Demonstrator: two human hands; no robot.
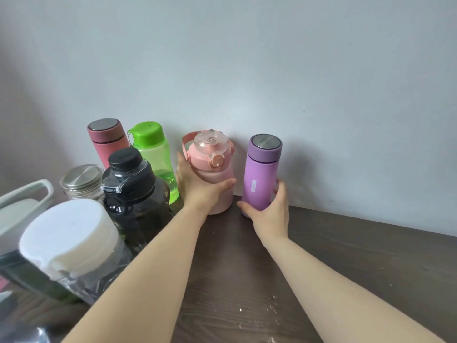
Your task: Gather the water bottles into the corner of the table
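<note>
A pink bottle (217, 169) with a clear flip lid and strap stands by the wall, and my left hand (197, 188) grips its body. Right of it a purple flask (261, 172) with a steel top stands upright, held low by my right hand (269, 210). To the left are grouped a red flask (106, 142), a green bottle (155, 154), a dark bottle with a black cap (133, 184), a steel-lidded jar (81, 180) and a white-capped clear bottle (69, 241).
The dark wooden table (309, 263) stretches right and toward me, with white specks near the front. A grey wall (247, 70) backs it. A pale green-handled container (22, 206) sits at the far left edge.
</note>
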